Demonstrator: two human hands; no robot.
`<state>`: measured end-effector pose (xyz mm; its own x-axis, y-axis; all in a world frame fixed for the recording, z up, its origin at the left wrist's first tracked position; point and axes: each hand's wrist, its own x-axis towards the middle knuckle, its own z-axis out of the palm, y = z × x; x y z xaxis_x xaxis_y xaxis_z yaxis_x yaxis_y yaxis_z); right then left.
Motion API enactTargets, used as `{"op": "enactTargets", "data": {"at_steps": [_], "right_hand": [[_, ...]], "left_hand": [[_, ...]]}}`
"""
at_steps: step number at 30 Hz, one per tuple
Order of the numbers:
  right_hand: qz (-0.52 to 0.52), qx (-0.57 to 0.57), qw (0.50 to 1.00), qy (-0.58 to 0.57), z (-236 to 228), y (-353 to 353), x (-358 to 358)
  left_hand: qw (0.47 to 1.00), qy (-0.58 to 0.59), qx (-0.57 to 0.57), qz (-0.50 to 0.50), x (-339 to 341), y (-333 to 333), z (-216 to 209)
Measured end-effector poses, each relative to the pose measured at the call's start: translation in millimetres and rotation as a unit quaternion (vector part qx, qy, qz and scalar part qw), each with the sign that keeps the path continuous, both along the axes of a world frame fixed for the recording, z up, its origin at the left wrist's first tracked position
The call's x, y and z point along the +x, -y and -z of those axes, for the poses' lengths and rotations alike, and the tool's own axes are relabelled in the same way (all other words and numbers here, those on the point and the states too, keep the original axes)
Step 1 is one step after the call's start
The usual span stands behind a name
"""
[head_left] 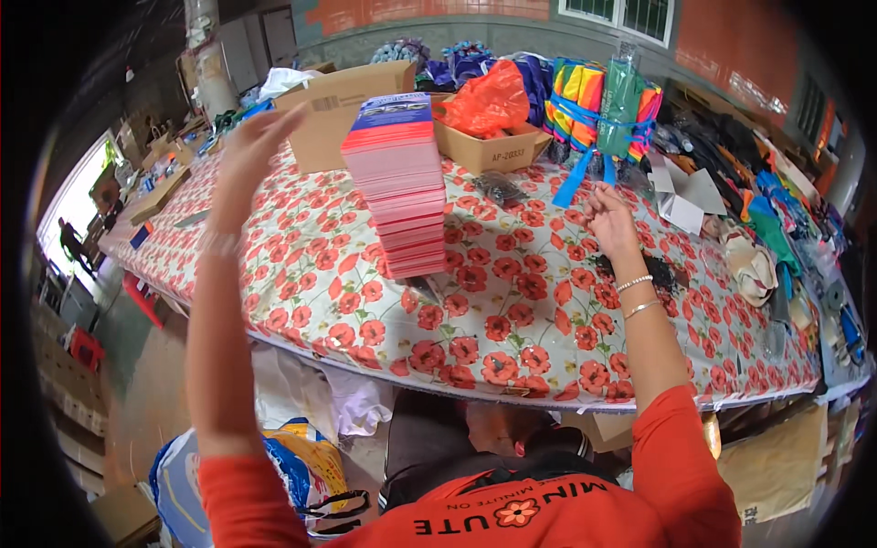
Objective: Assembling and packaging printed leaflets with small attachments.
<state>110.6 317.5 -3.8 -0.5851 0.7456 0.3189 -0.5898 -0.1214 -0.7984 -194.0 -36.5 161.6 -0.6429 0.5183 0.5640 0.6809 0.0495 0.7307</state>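
Note:
My left hand [258, 144] is raised at the left, blurred by motion, with its fingers stretched out and nothing visible in them. To its right stands a tall stack of printed cards or leaflets [402, 201], with pink-red edges and a blue top. My right hand [609, 219] is over the table with its fingers loosely curled and apart from the thumb; I see nothing in it. Just beyond its fingertips hang the loose ends of a blue strap [573, 180]. That strap is tied around a bundle of rainbow-coloured fabric rolls [575, 96] and a green one.
A flowered cloth covers the table [498, 320]. Behind the stack are a cardboard box [315, 137] and an open carton [493, 153] holding an orange-red plastic bag [489, 99]. A small dark clump [500, 187] lies mid-table. White card [681, 196] and heaped fabrics [776, 201] are right.

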Motion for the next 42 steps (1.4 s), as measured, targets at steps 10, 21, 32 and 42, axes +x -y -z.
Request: {"op": "enactTargets", "data": {"at_steps": [10,21,32,42], "right_hand": [[-0.063,0.064,0.985,0.147,-36,124,63],[-0.019,0.110,0.963,0.246,-5,134,73],[0.228,0.518,0.795,0.218,-101,233,61],[0.385,0.615,0.611,0.316,-78,246,13]], "left_hand": [[0.973,0.221,-0.021,0.068,-60,-142,-22],[0.926,0.278,0.211,0.143,-77,-136,-26],[0.914,-0.173,0.341,0.139,138,-41,-11],[0.904,0.168,0.287,0.267,217,-23,127]]}}
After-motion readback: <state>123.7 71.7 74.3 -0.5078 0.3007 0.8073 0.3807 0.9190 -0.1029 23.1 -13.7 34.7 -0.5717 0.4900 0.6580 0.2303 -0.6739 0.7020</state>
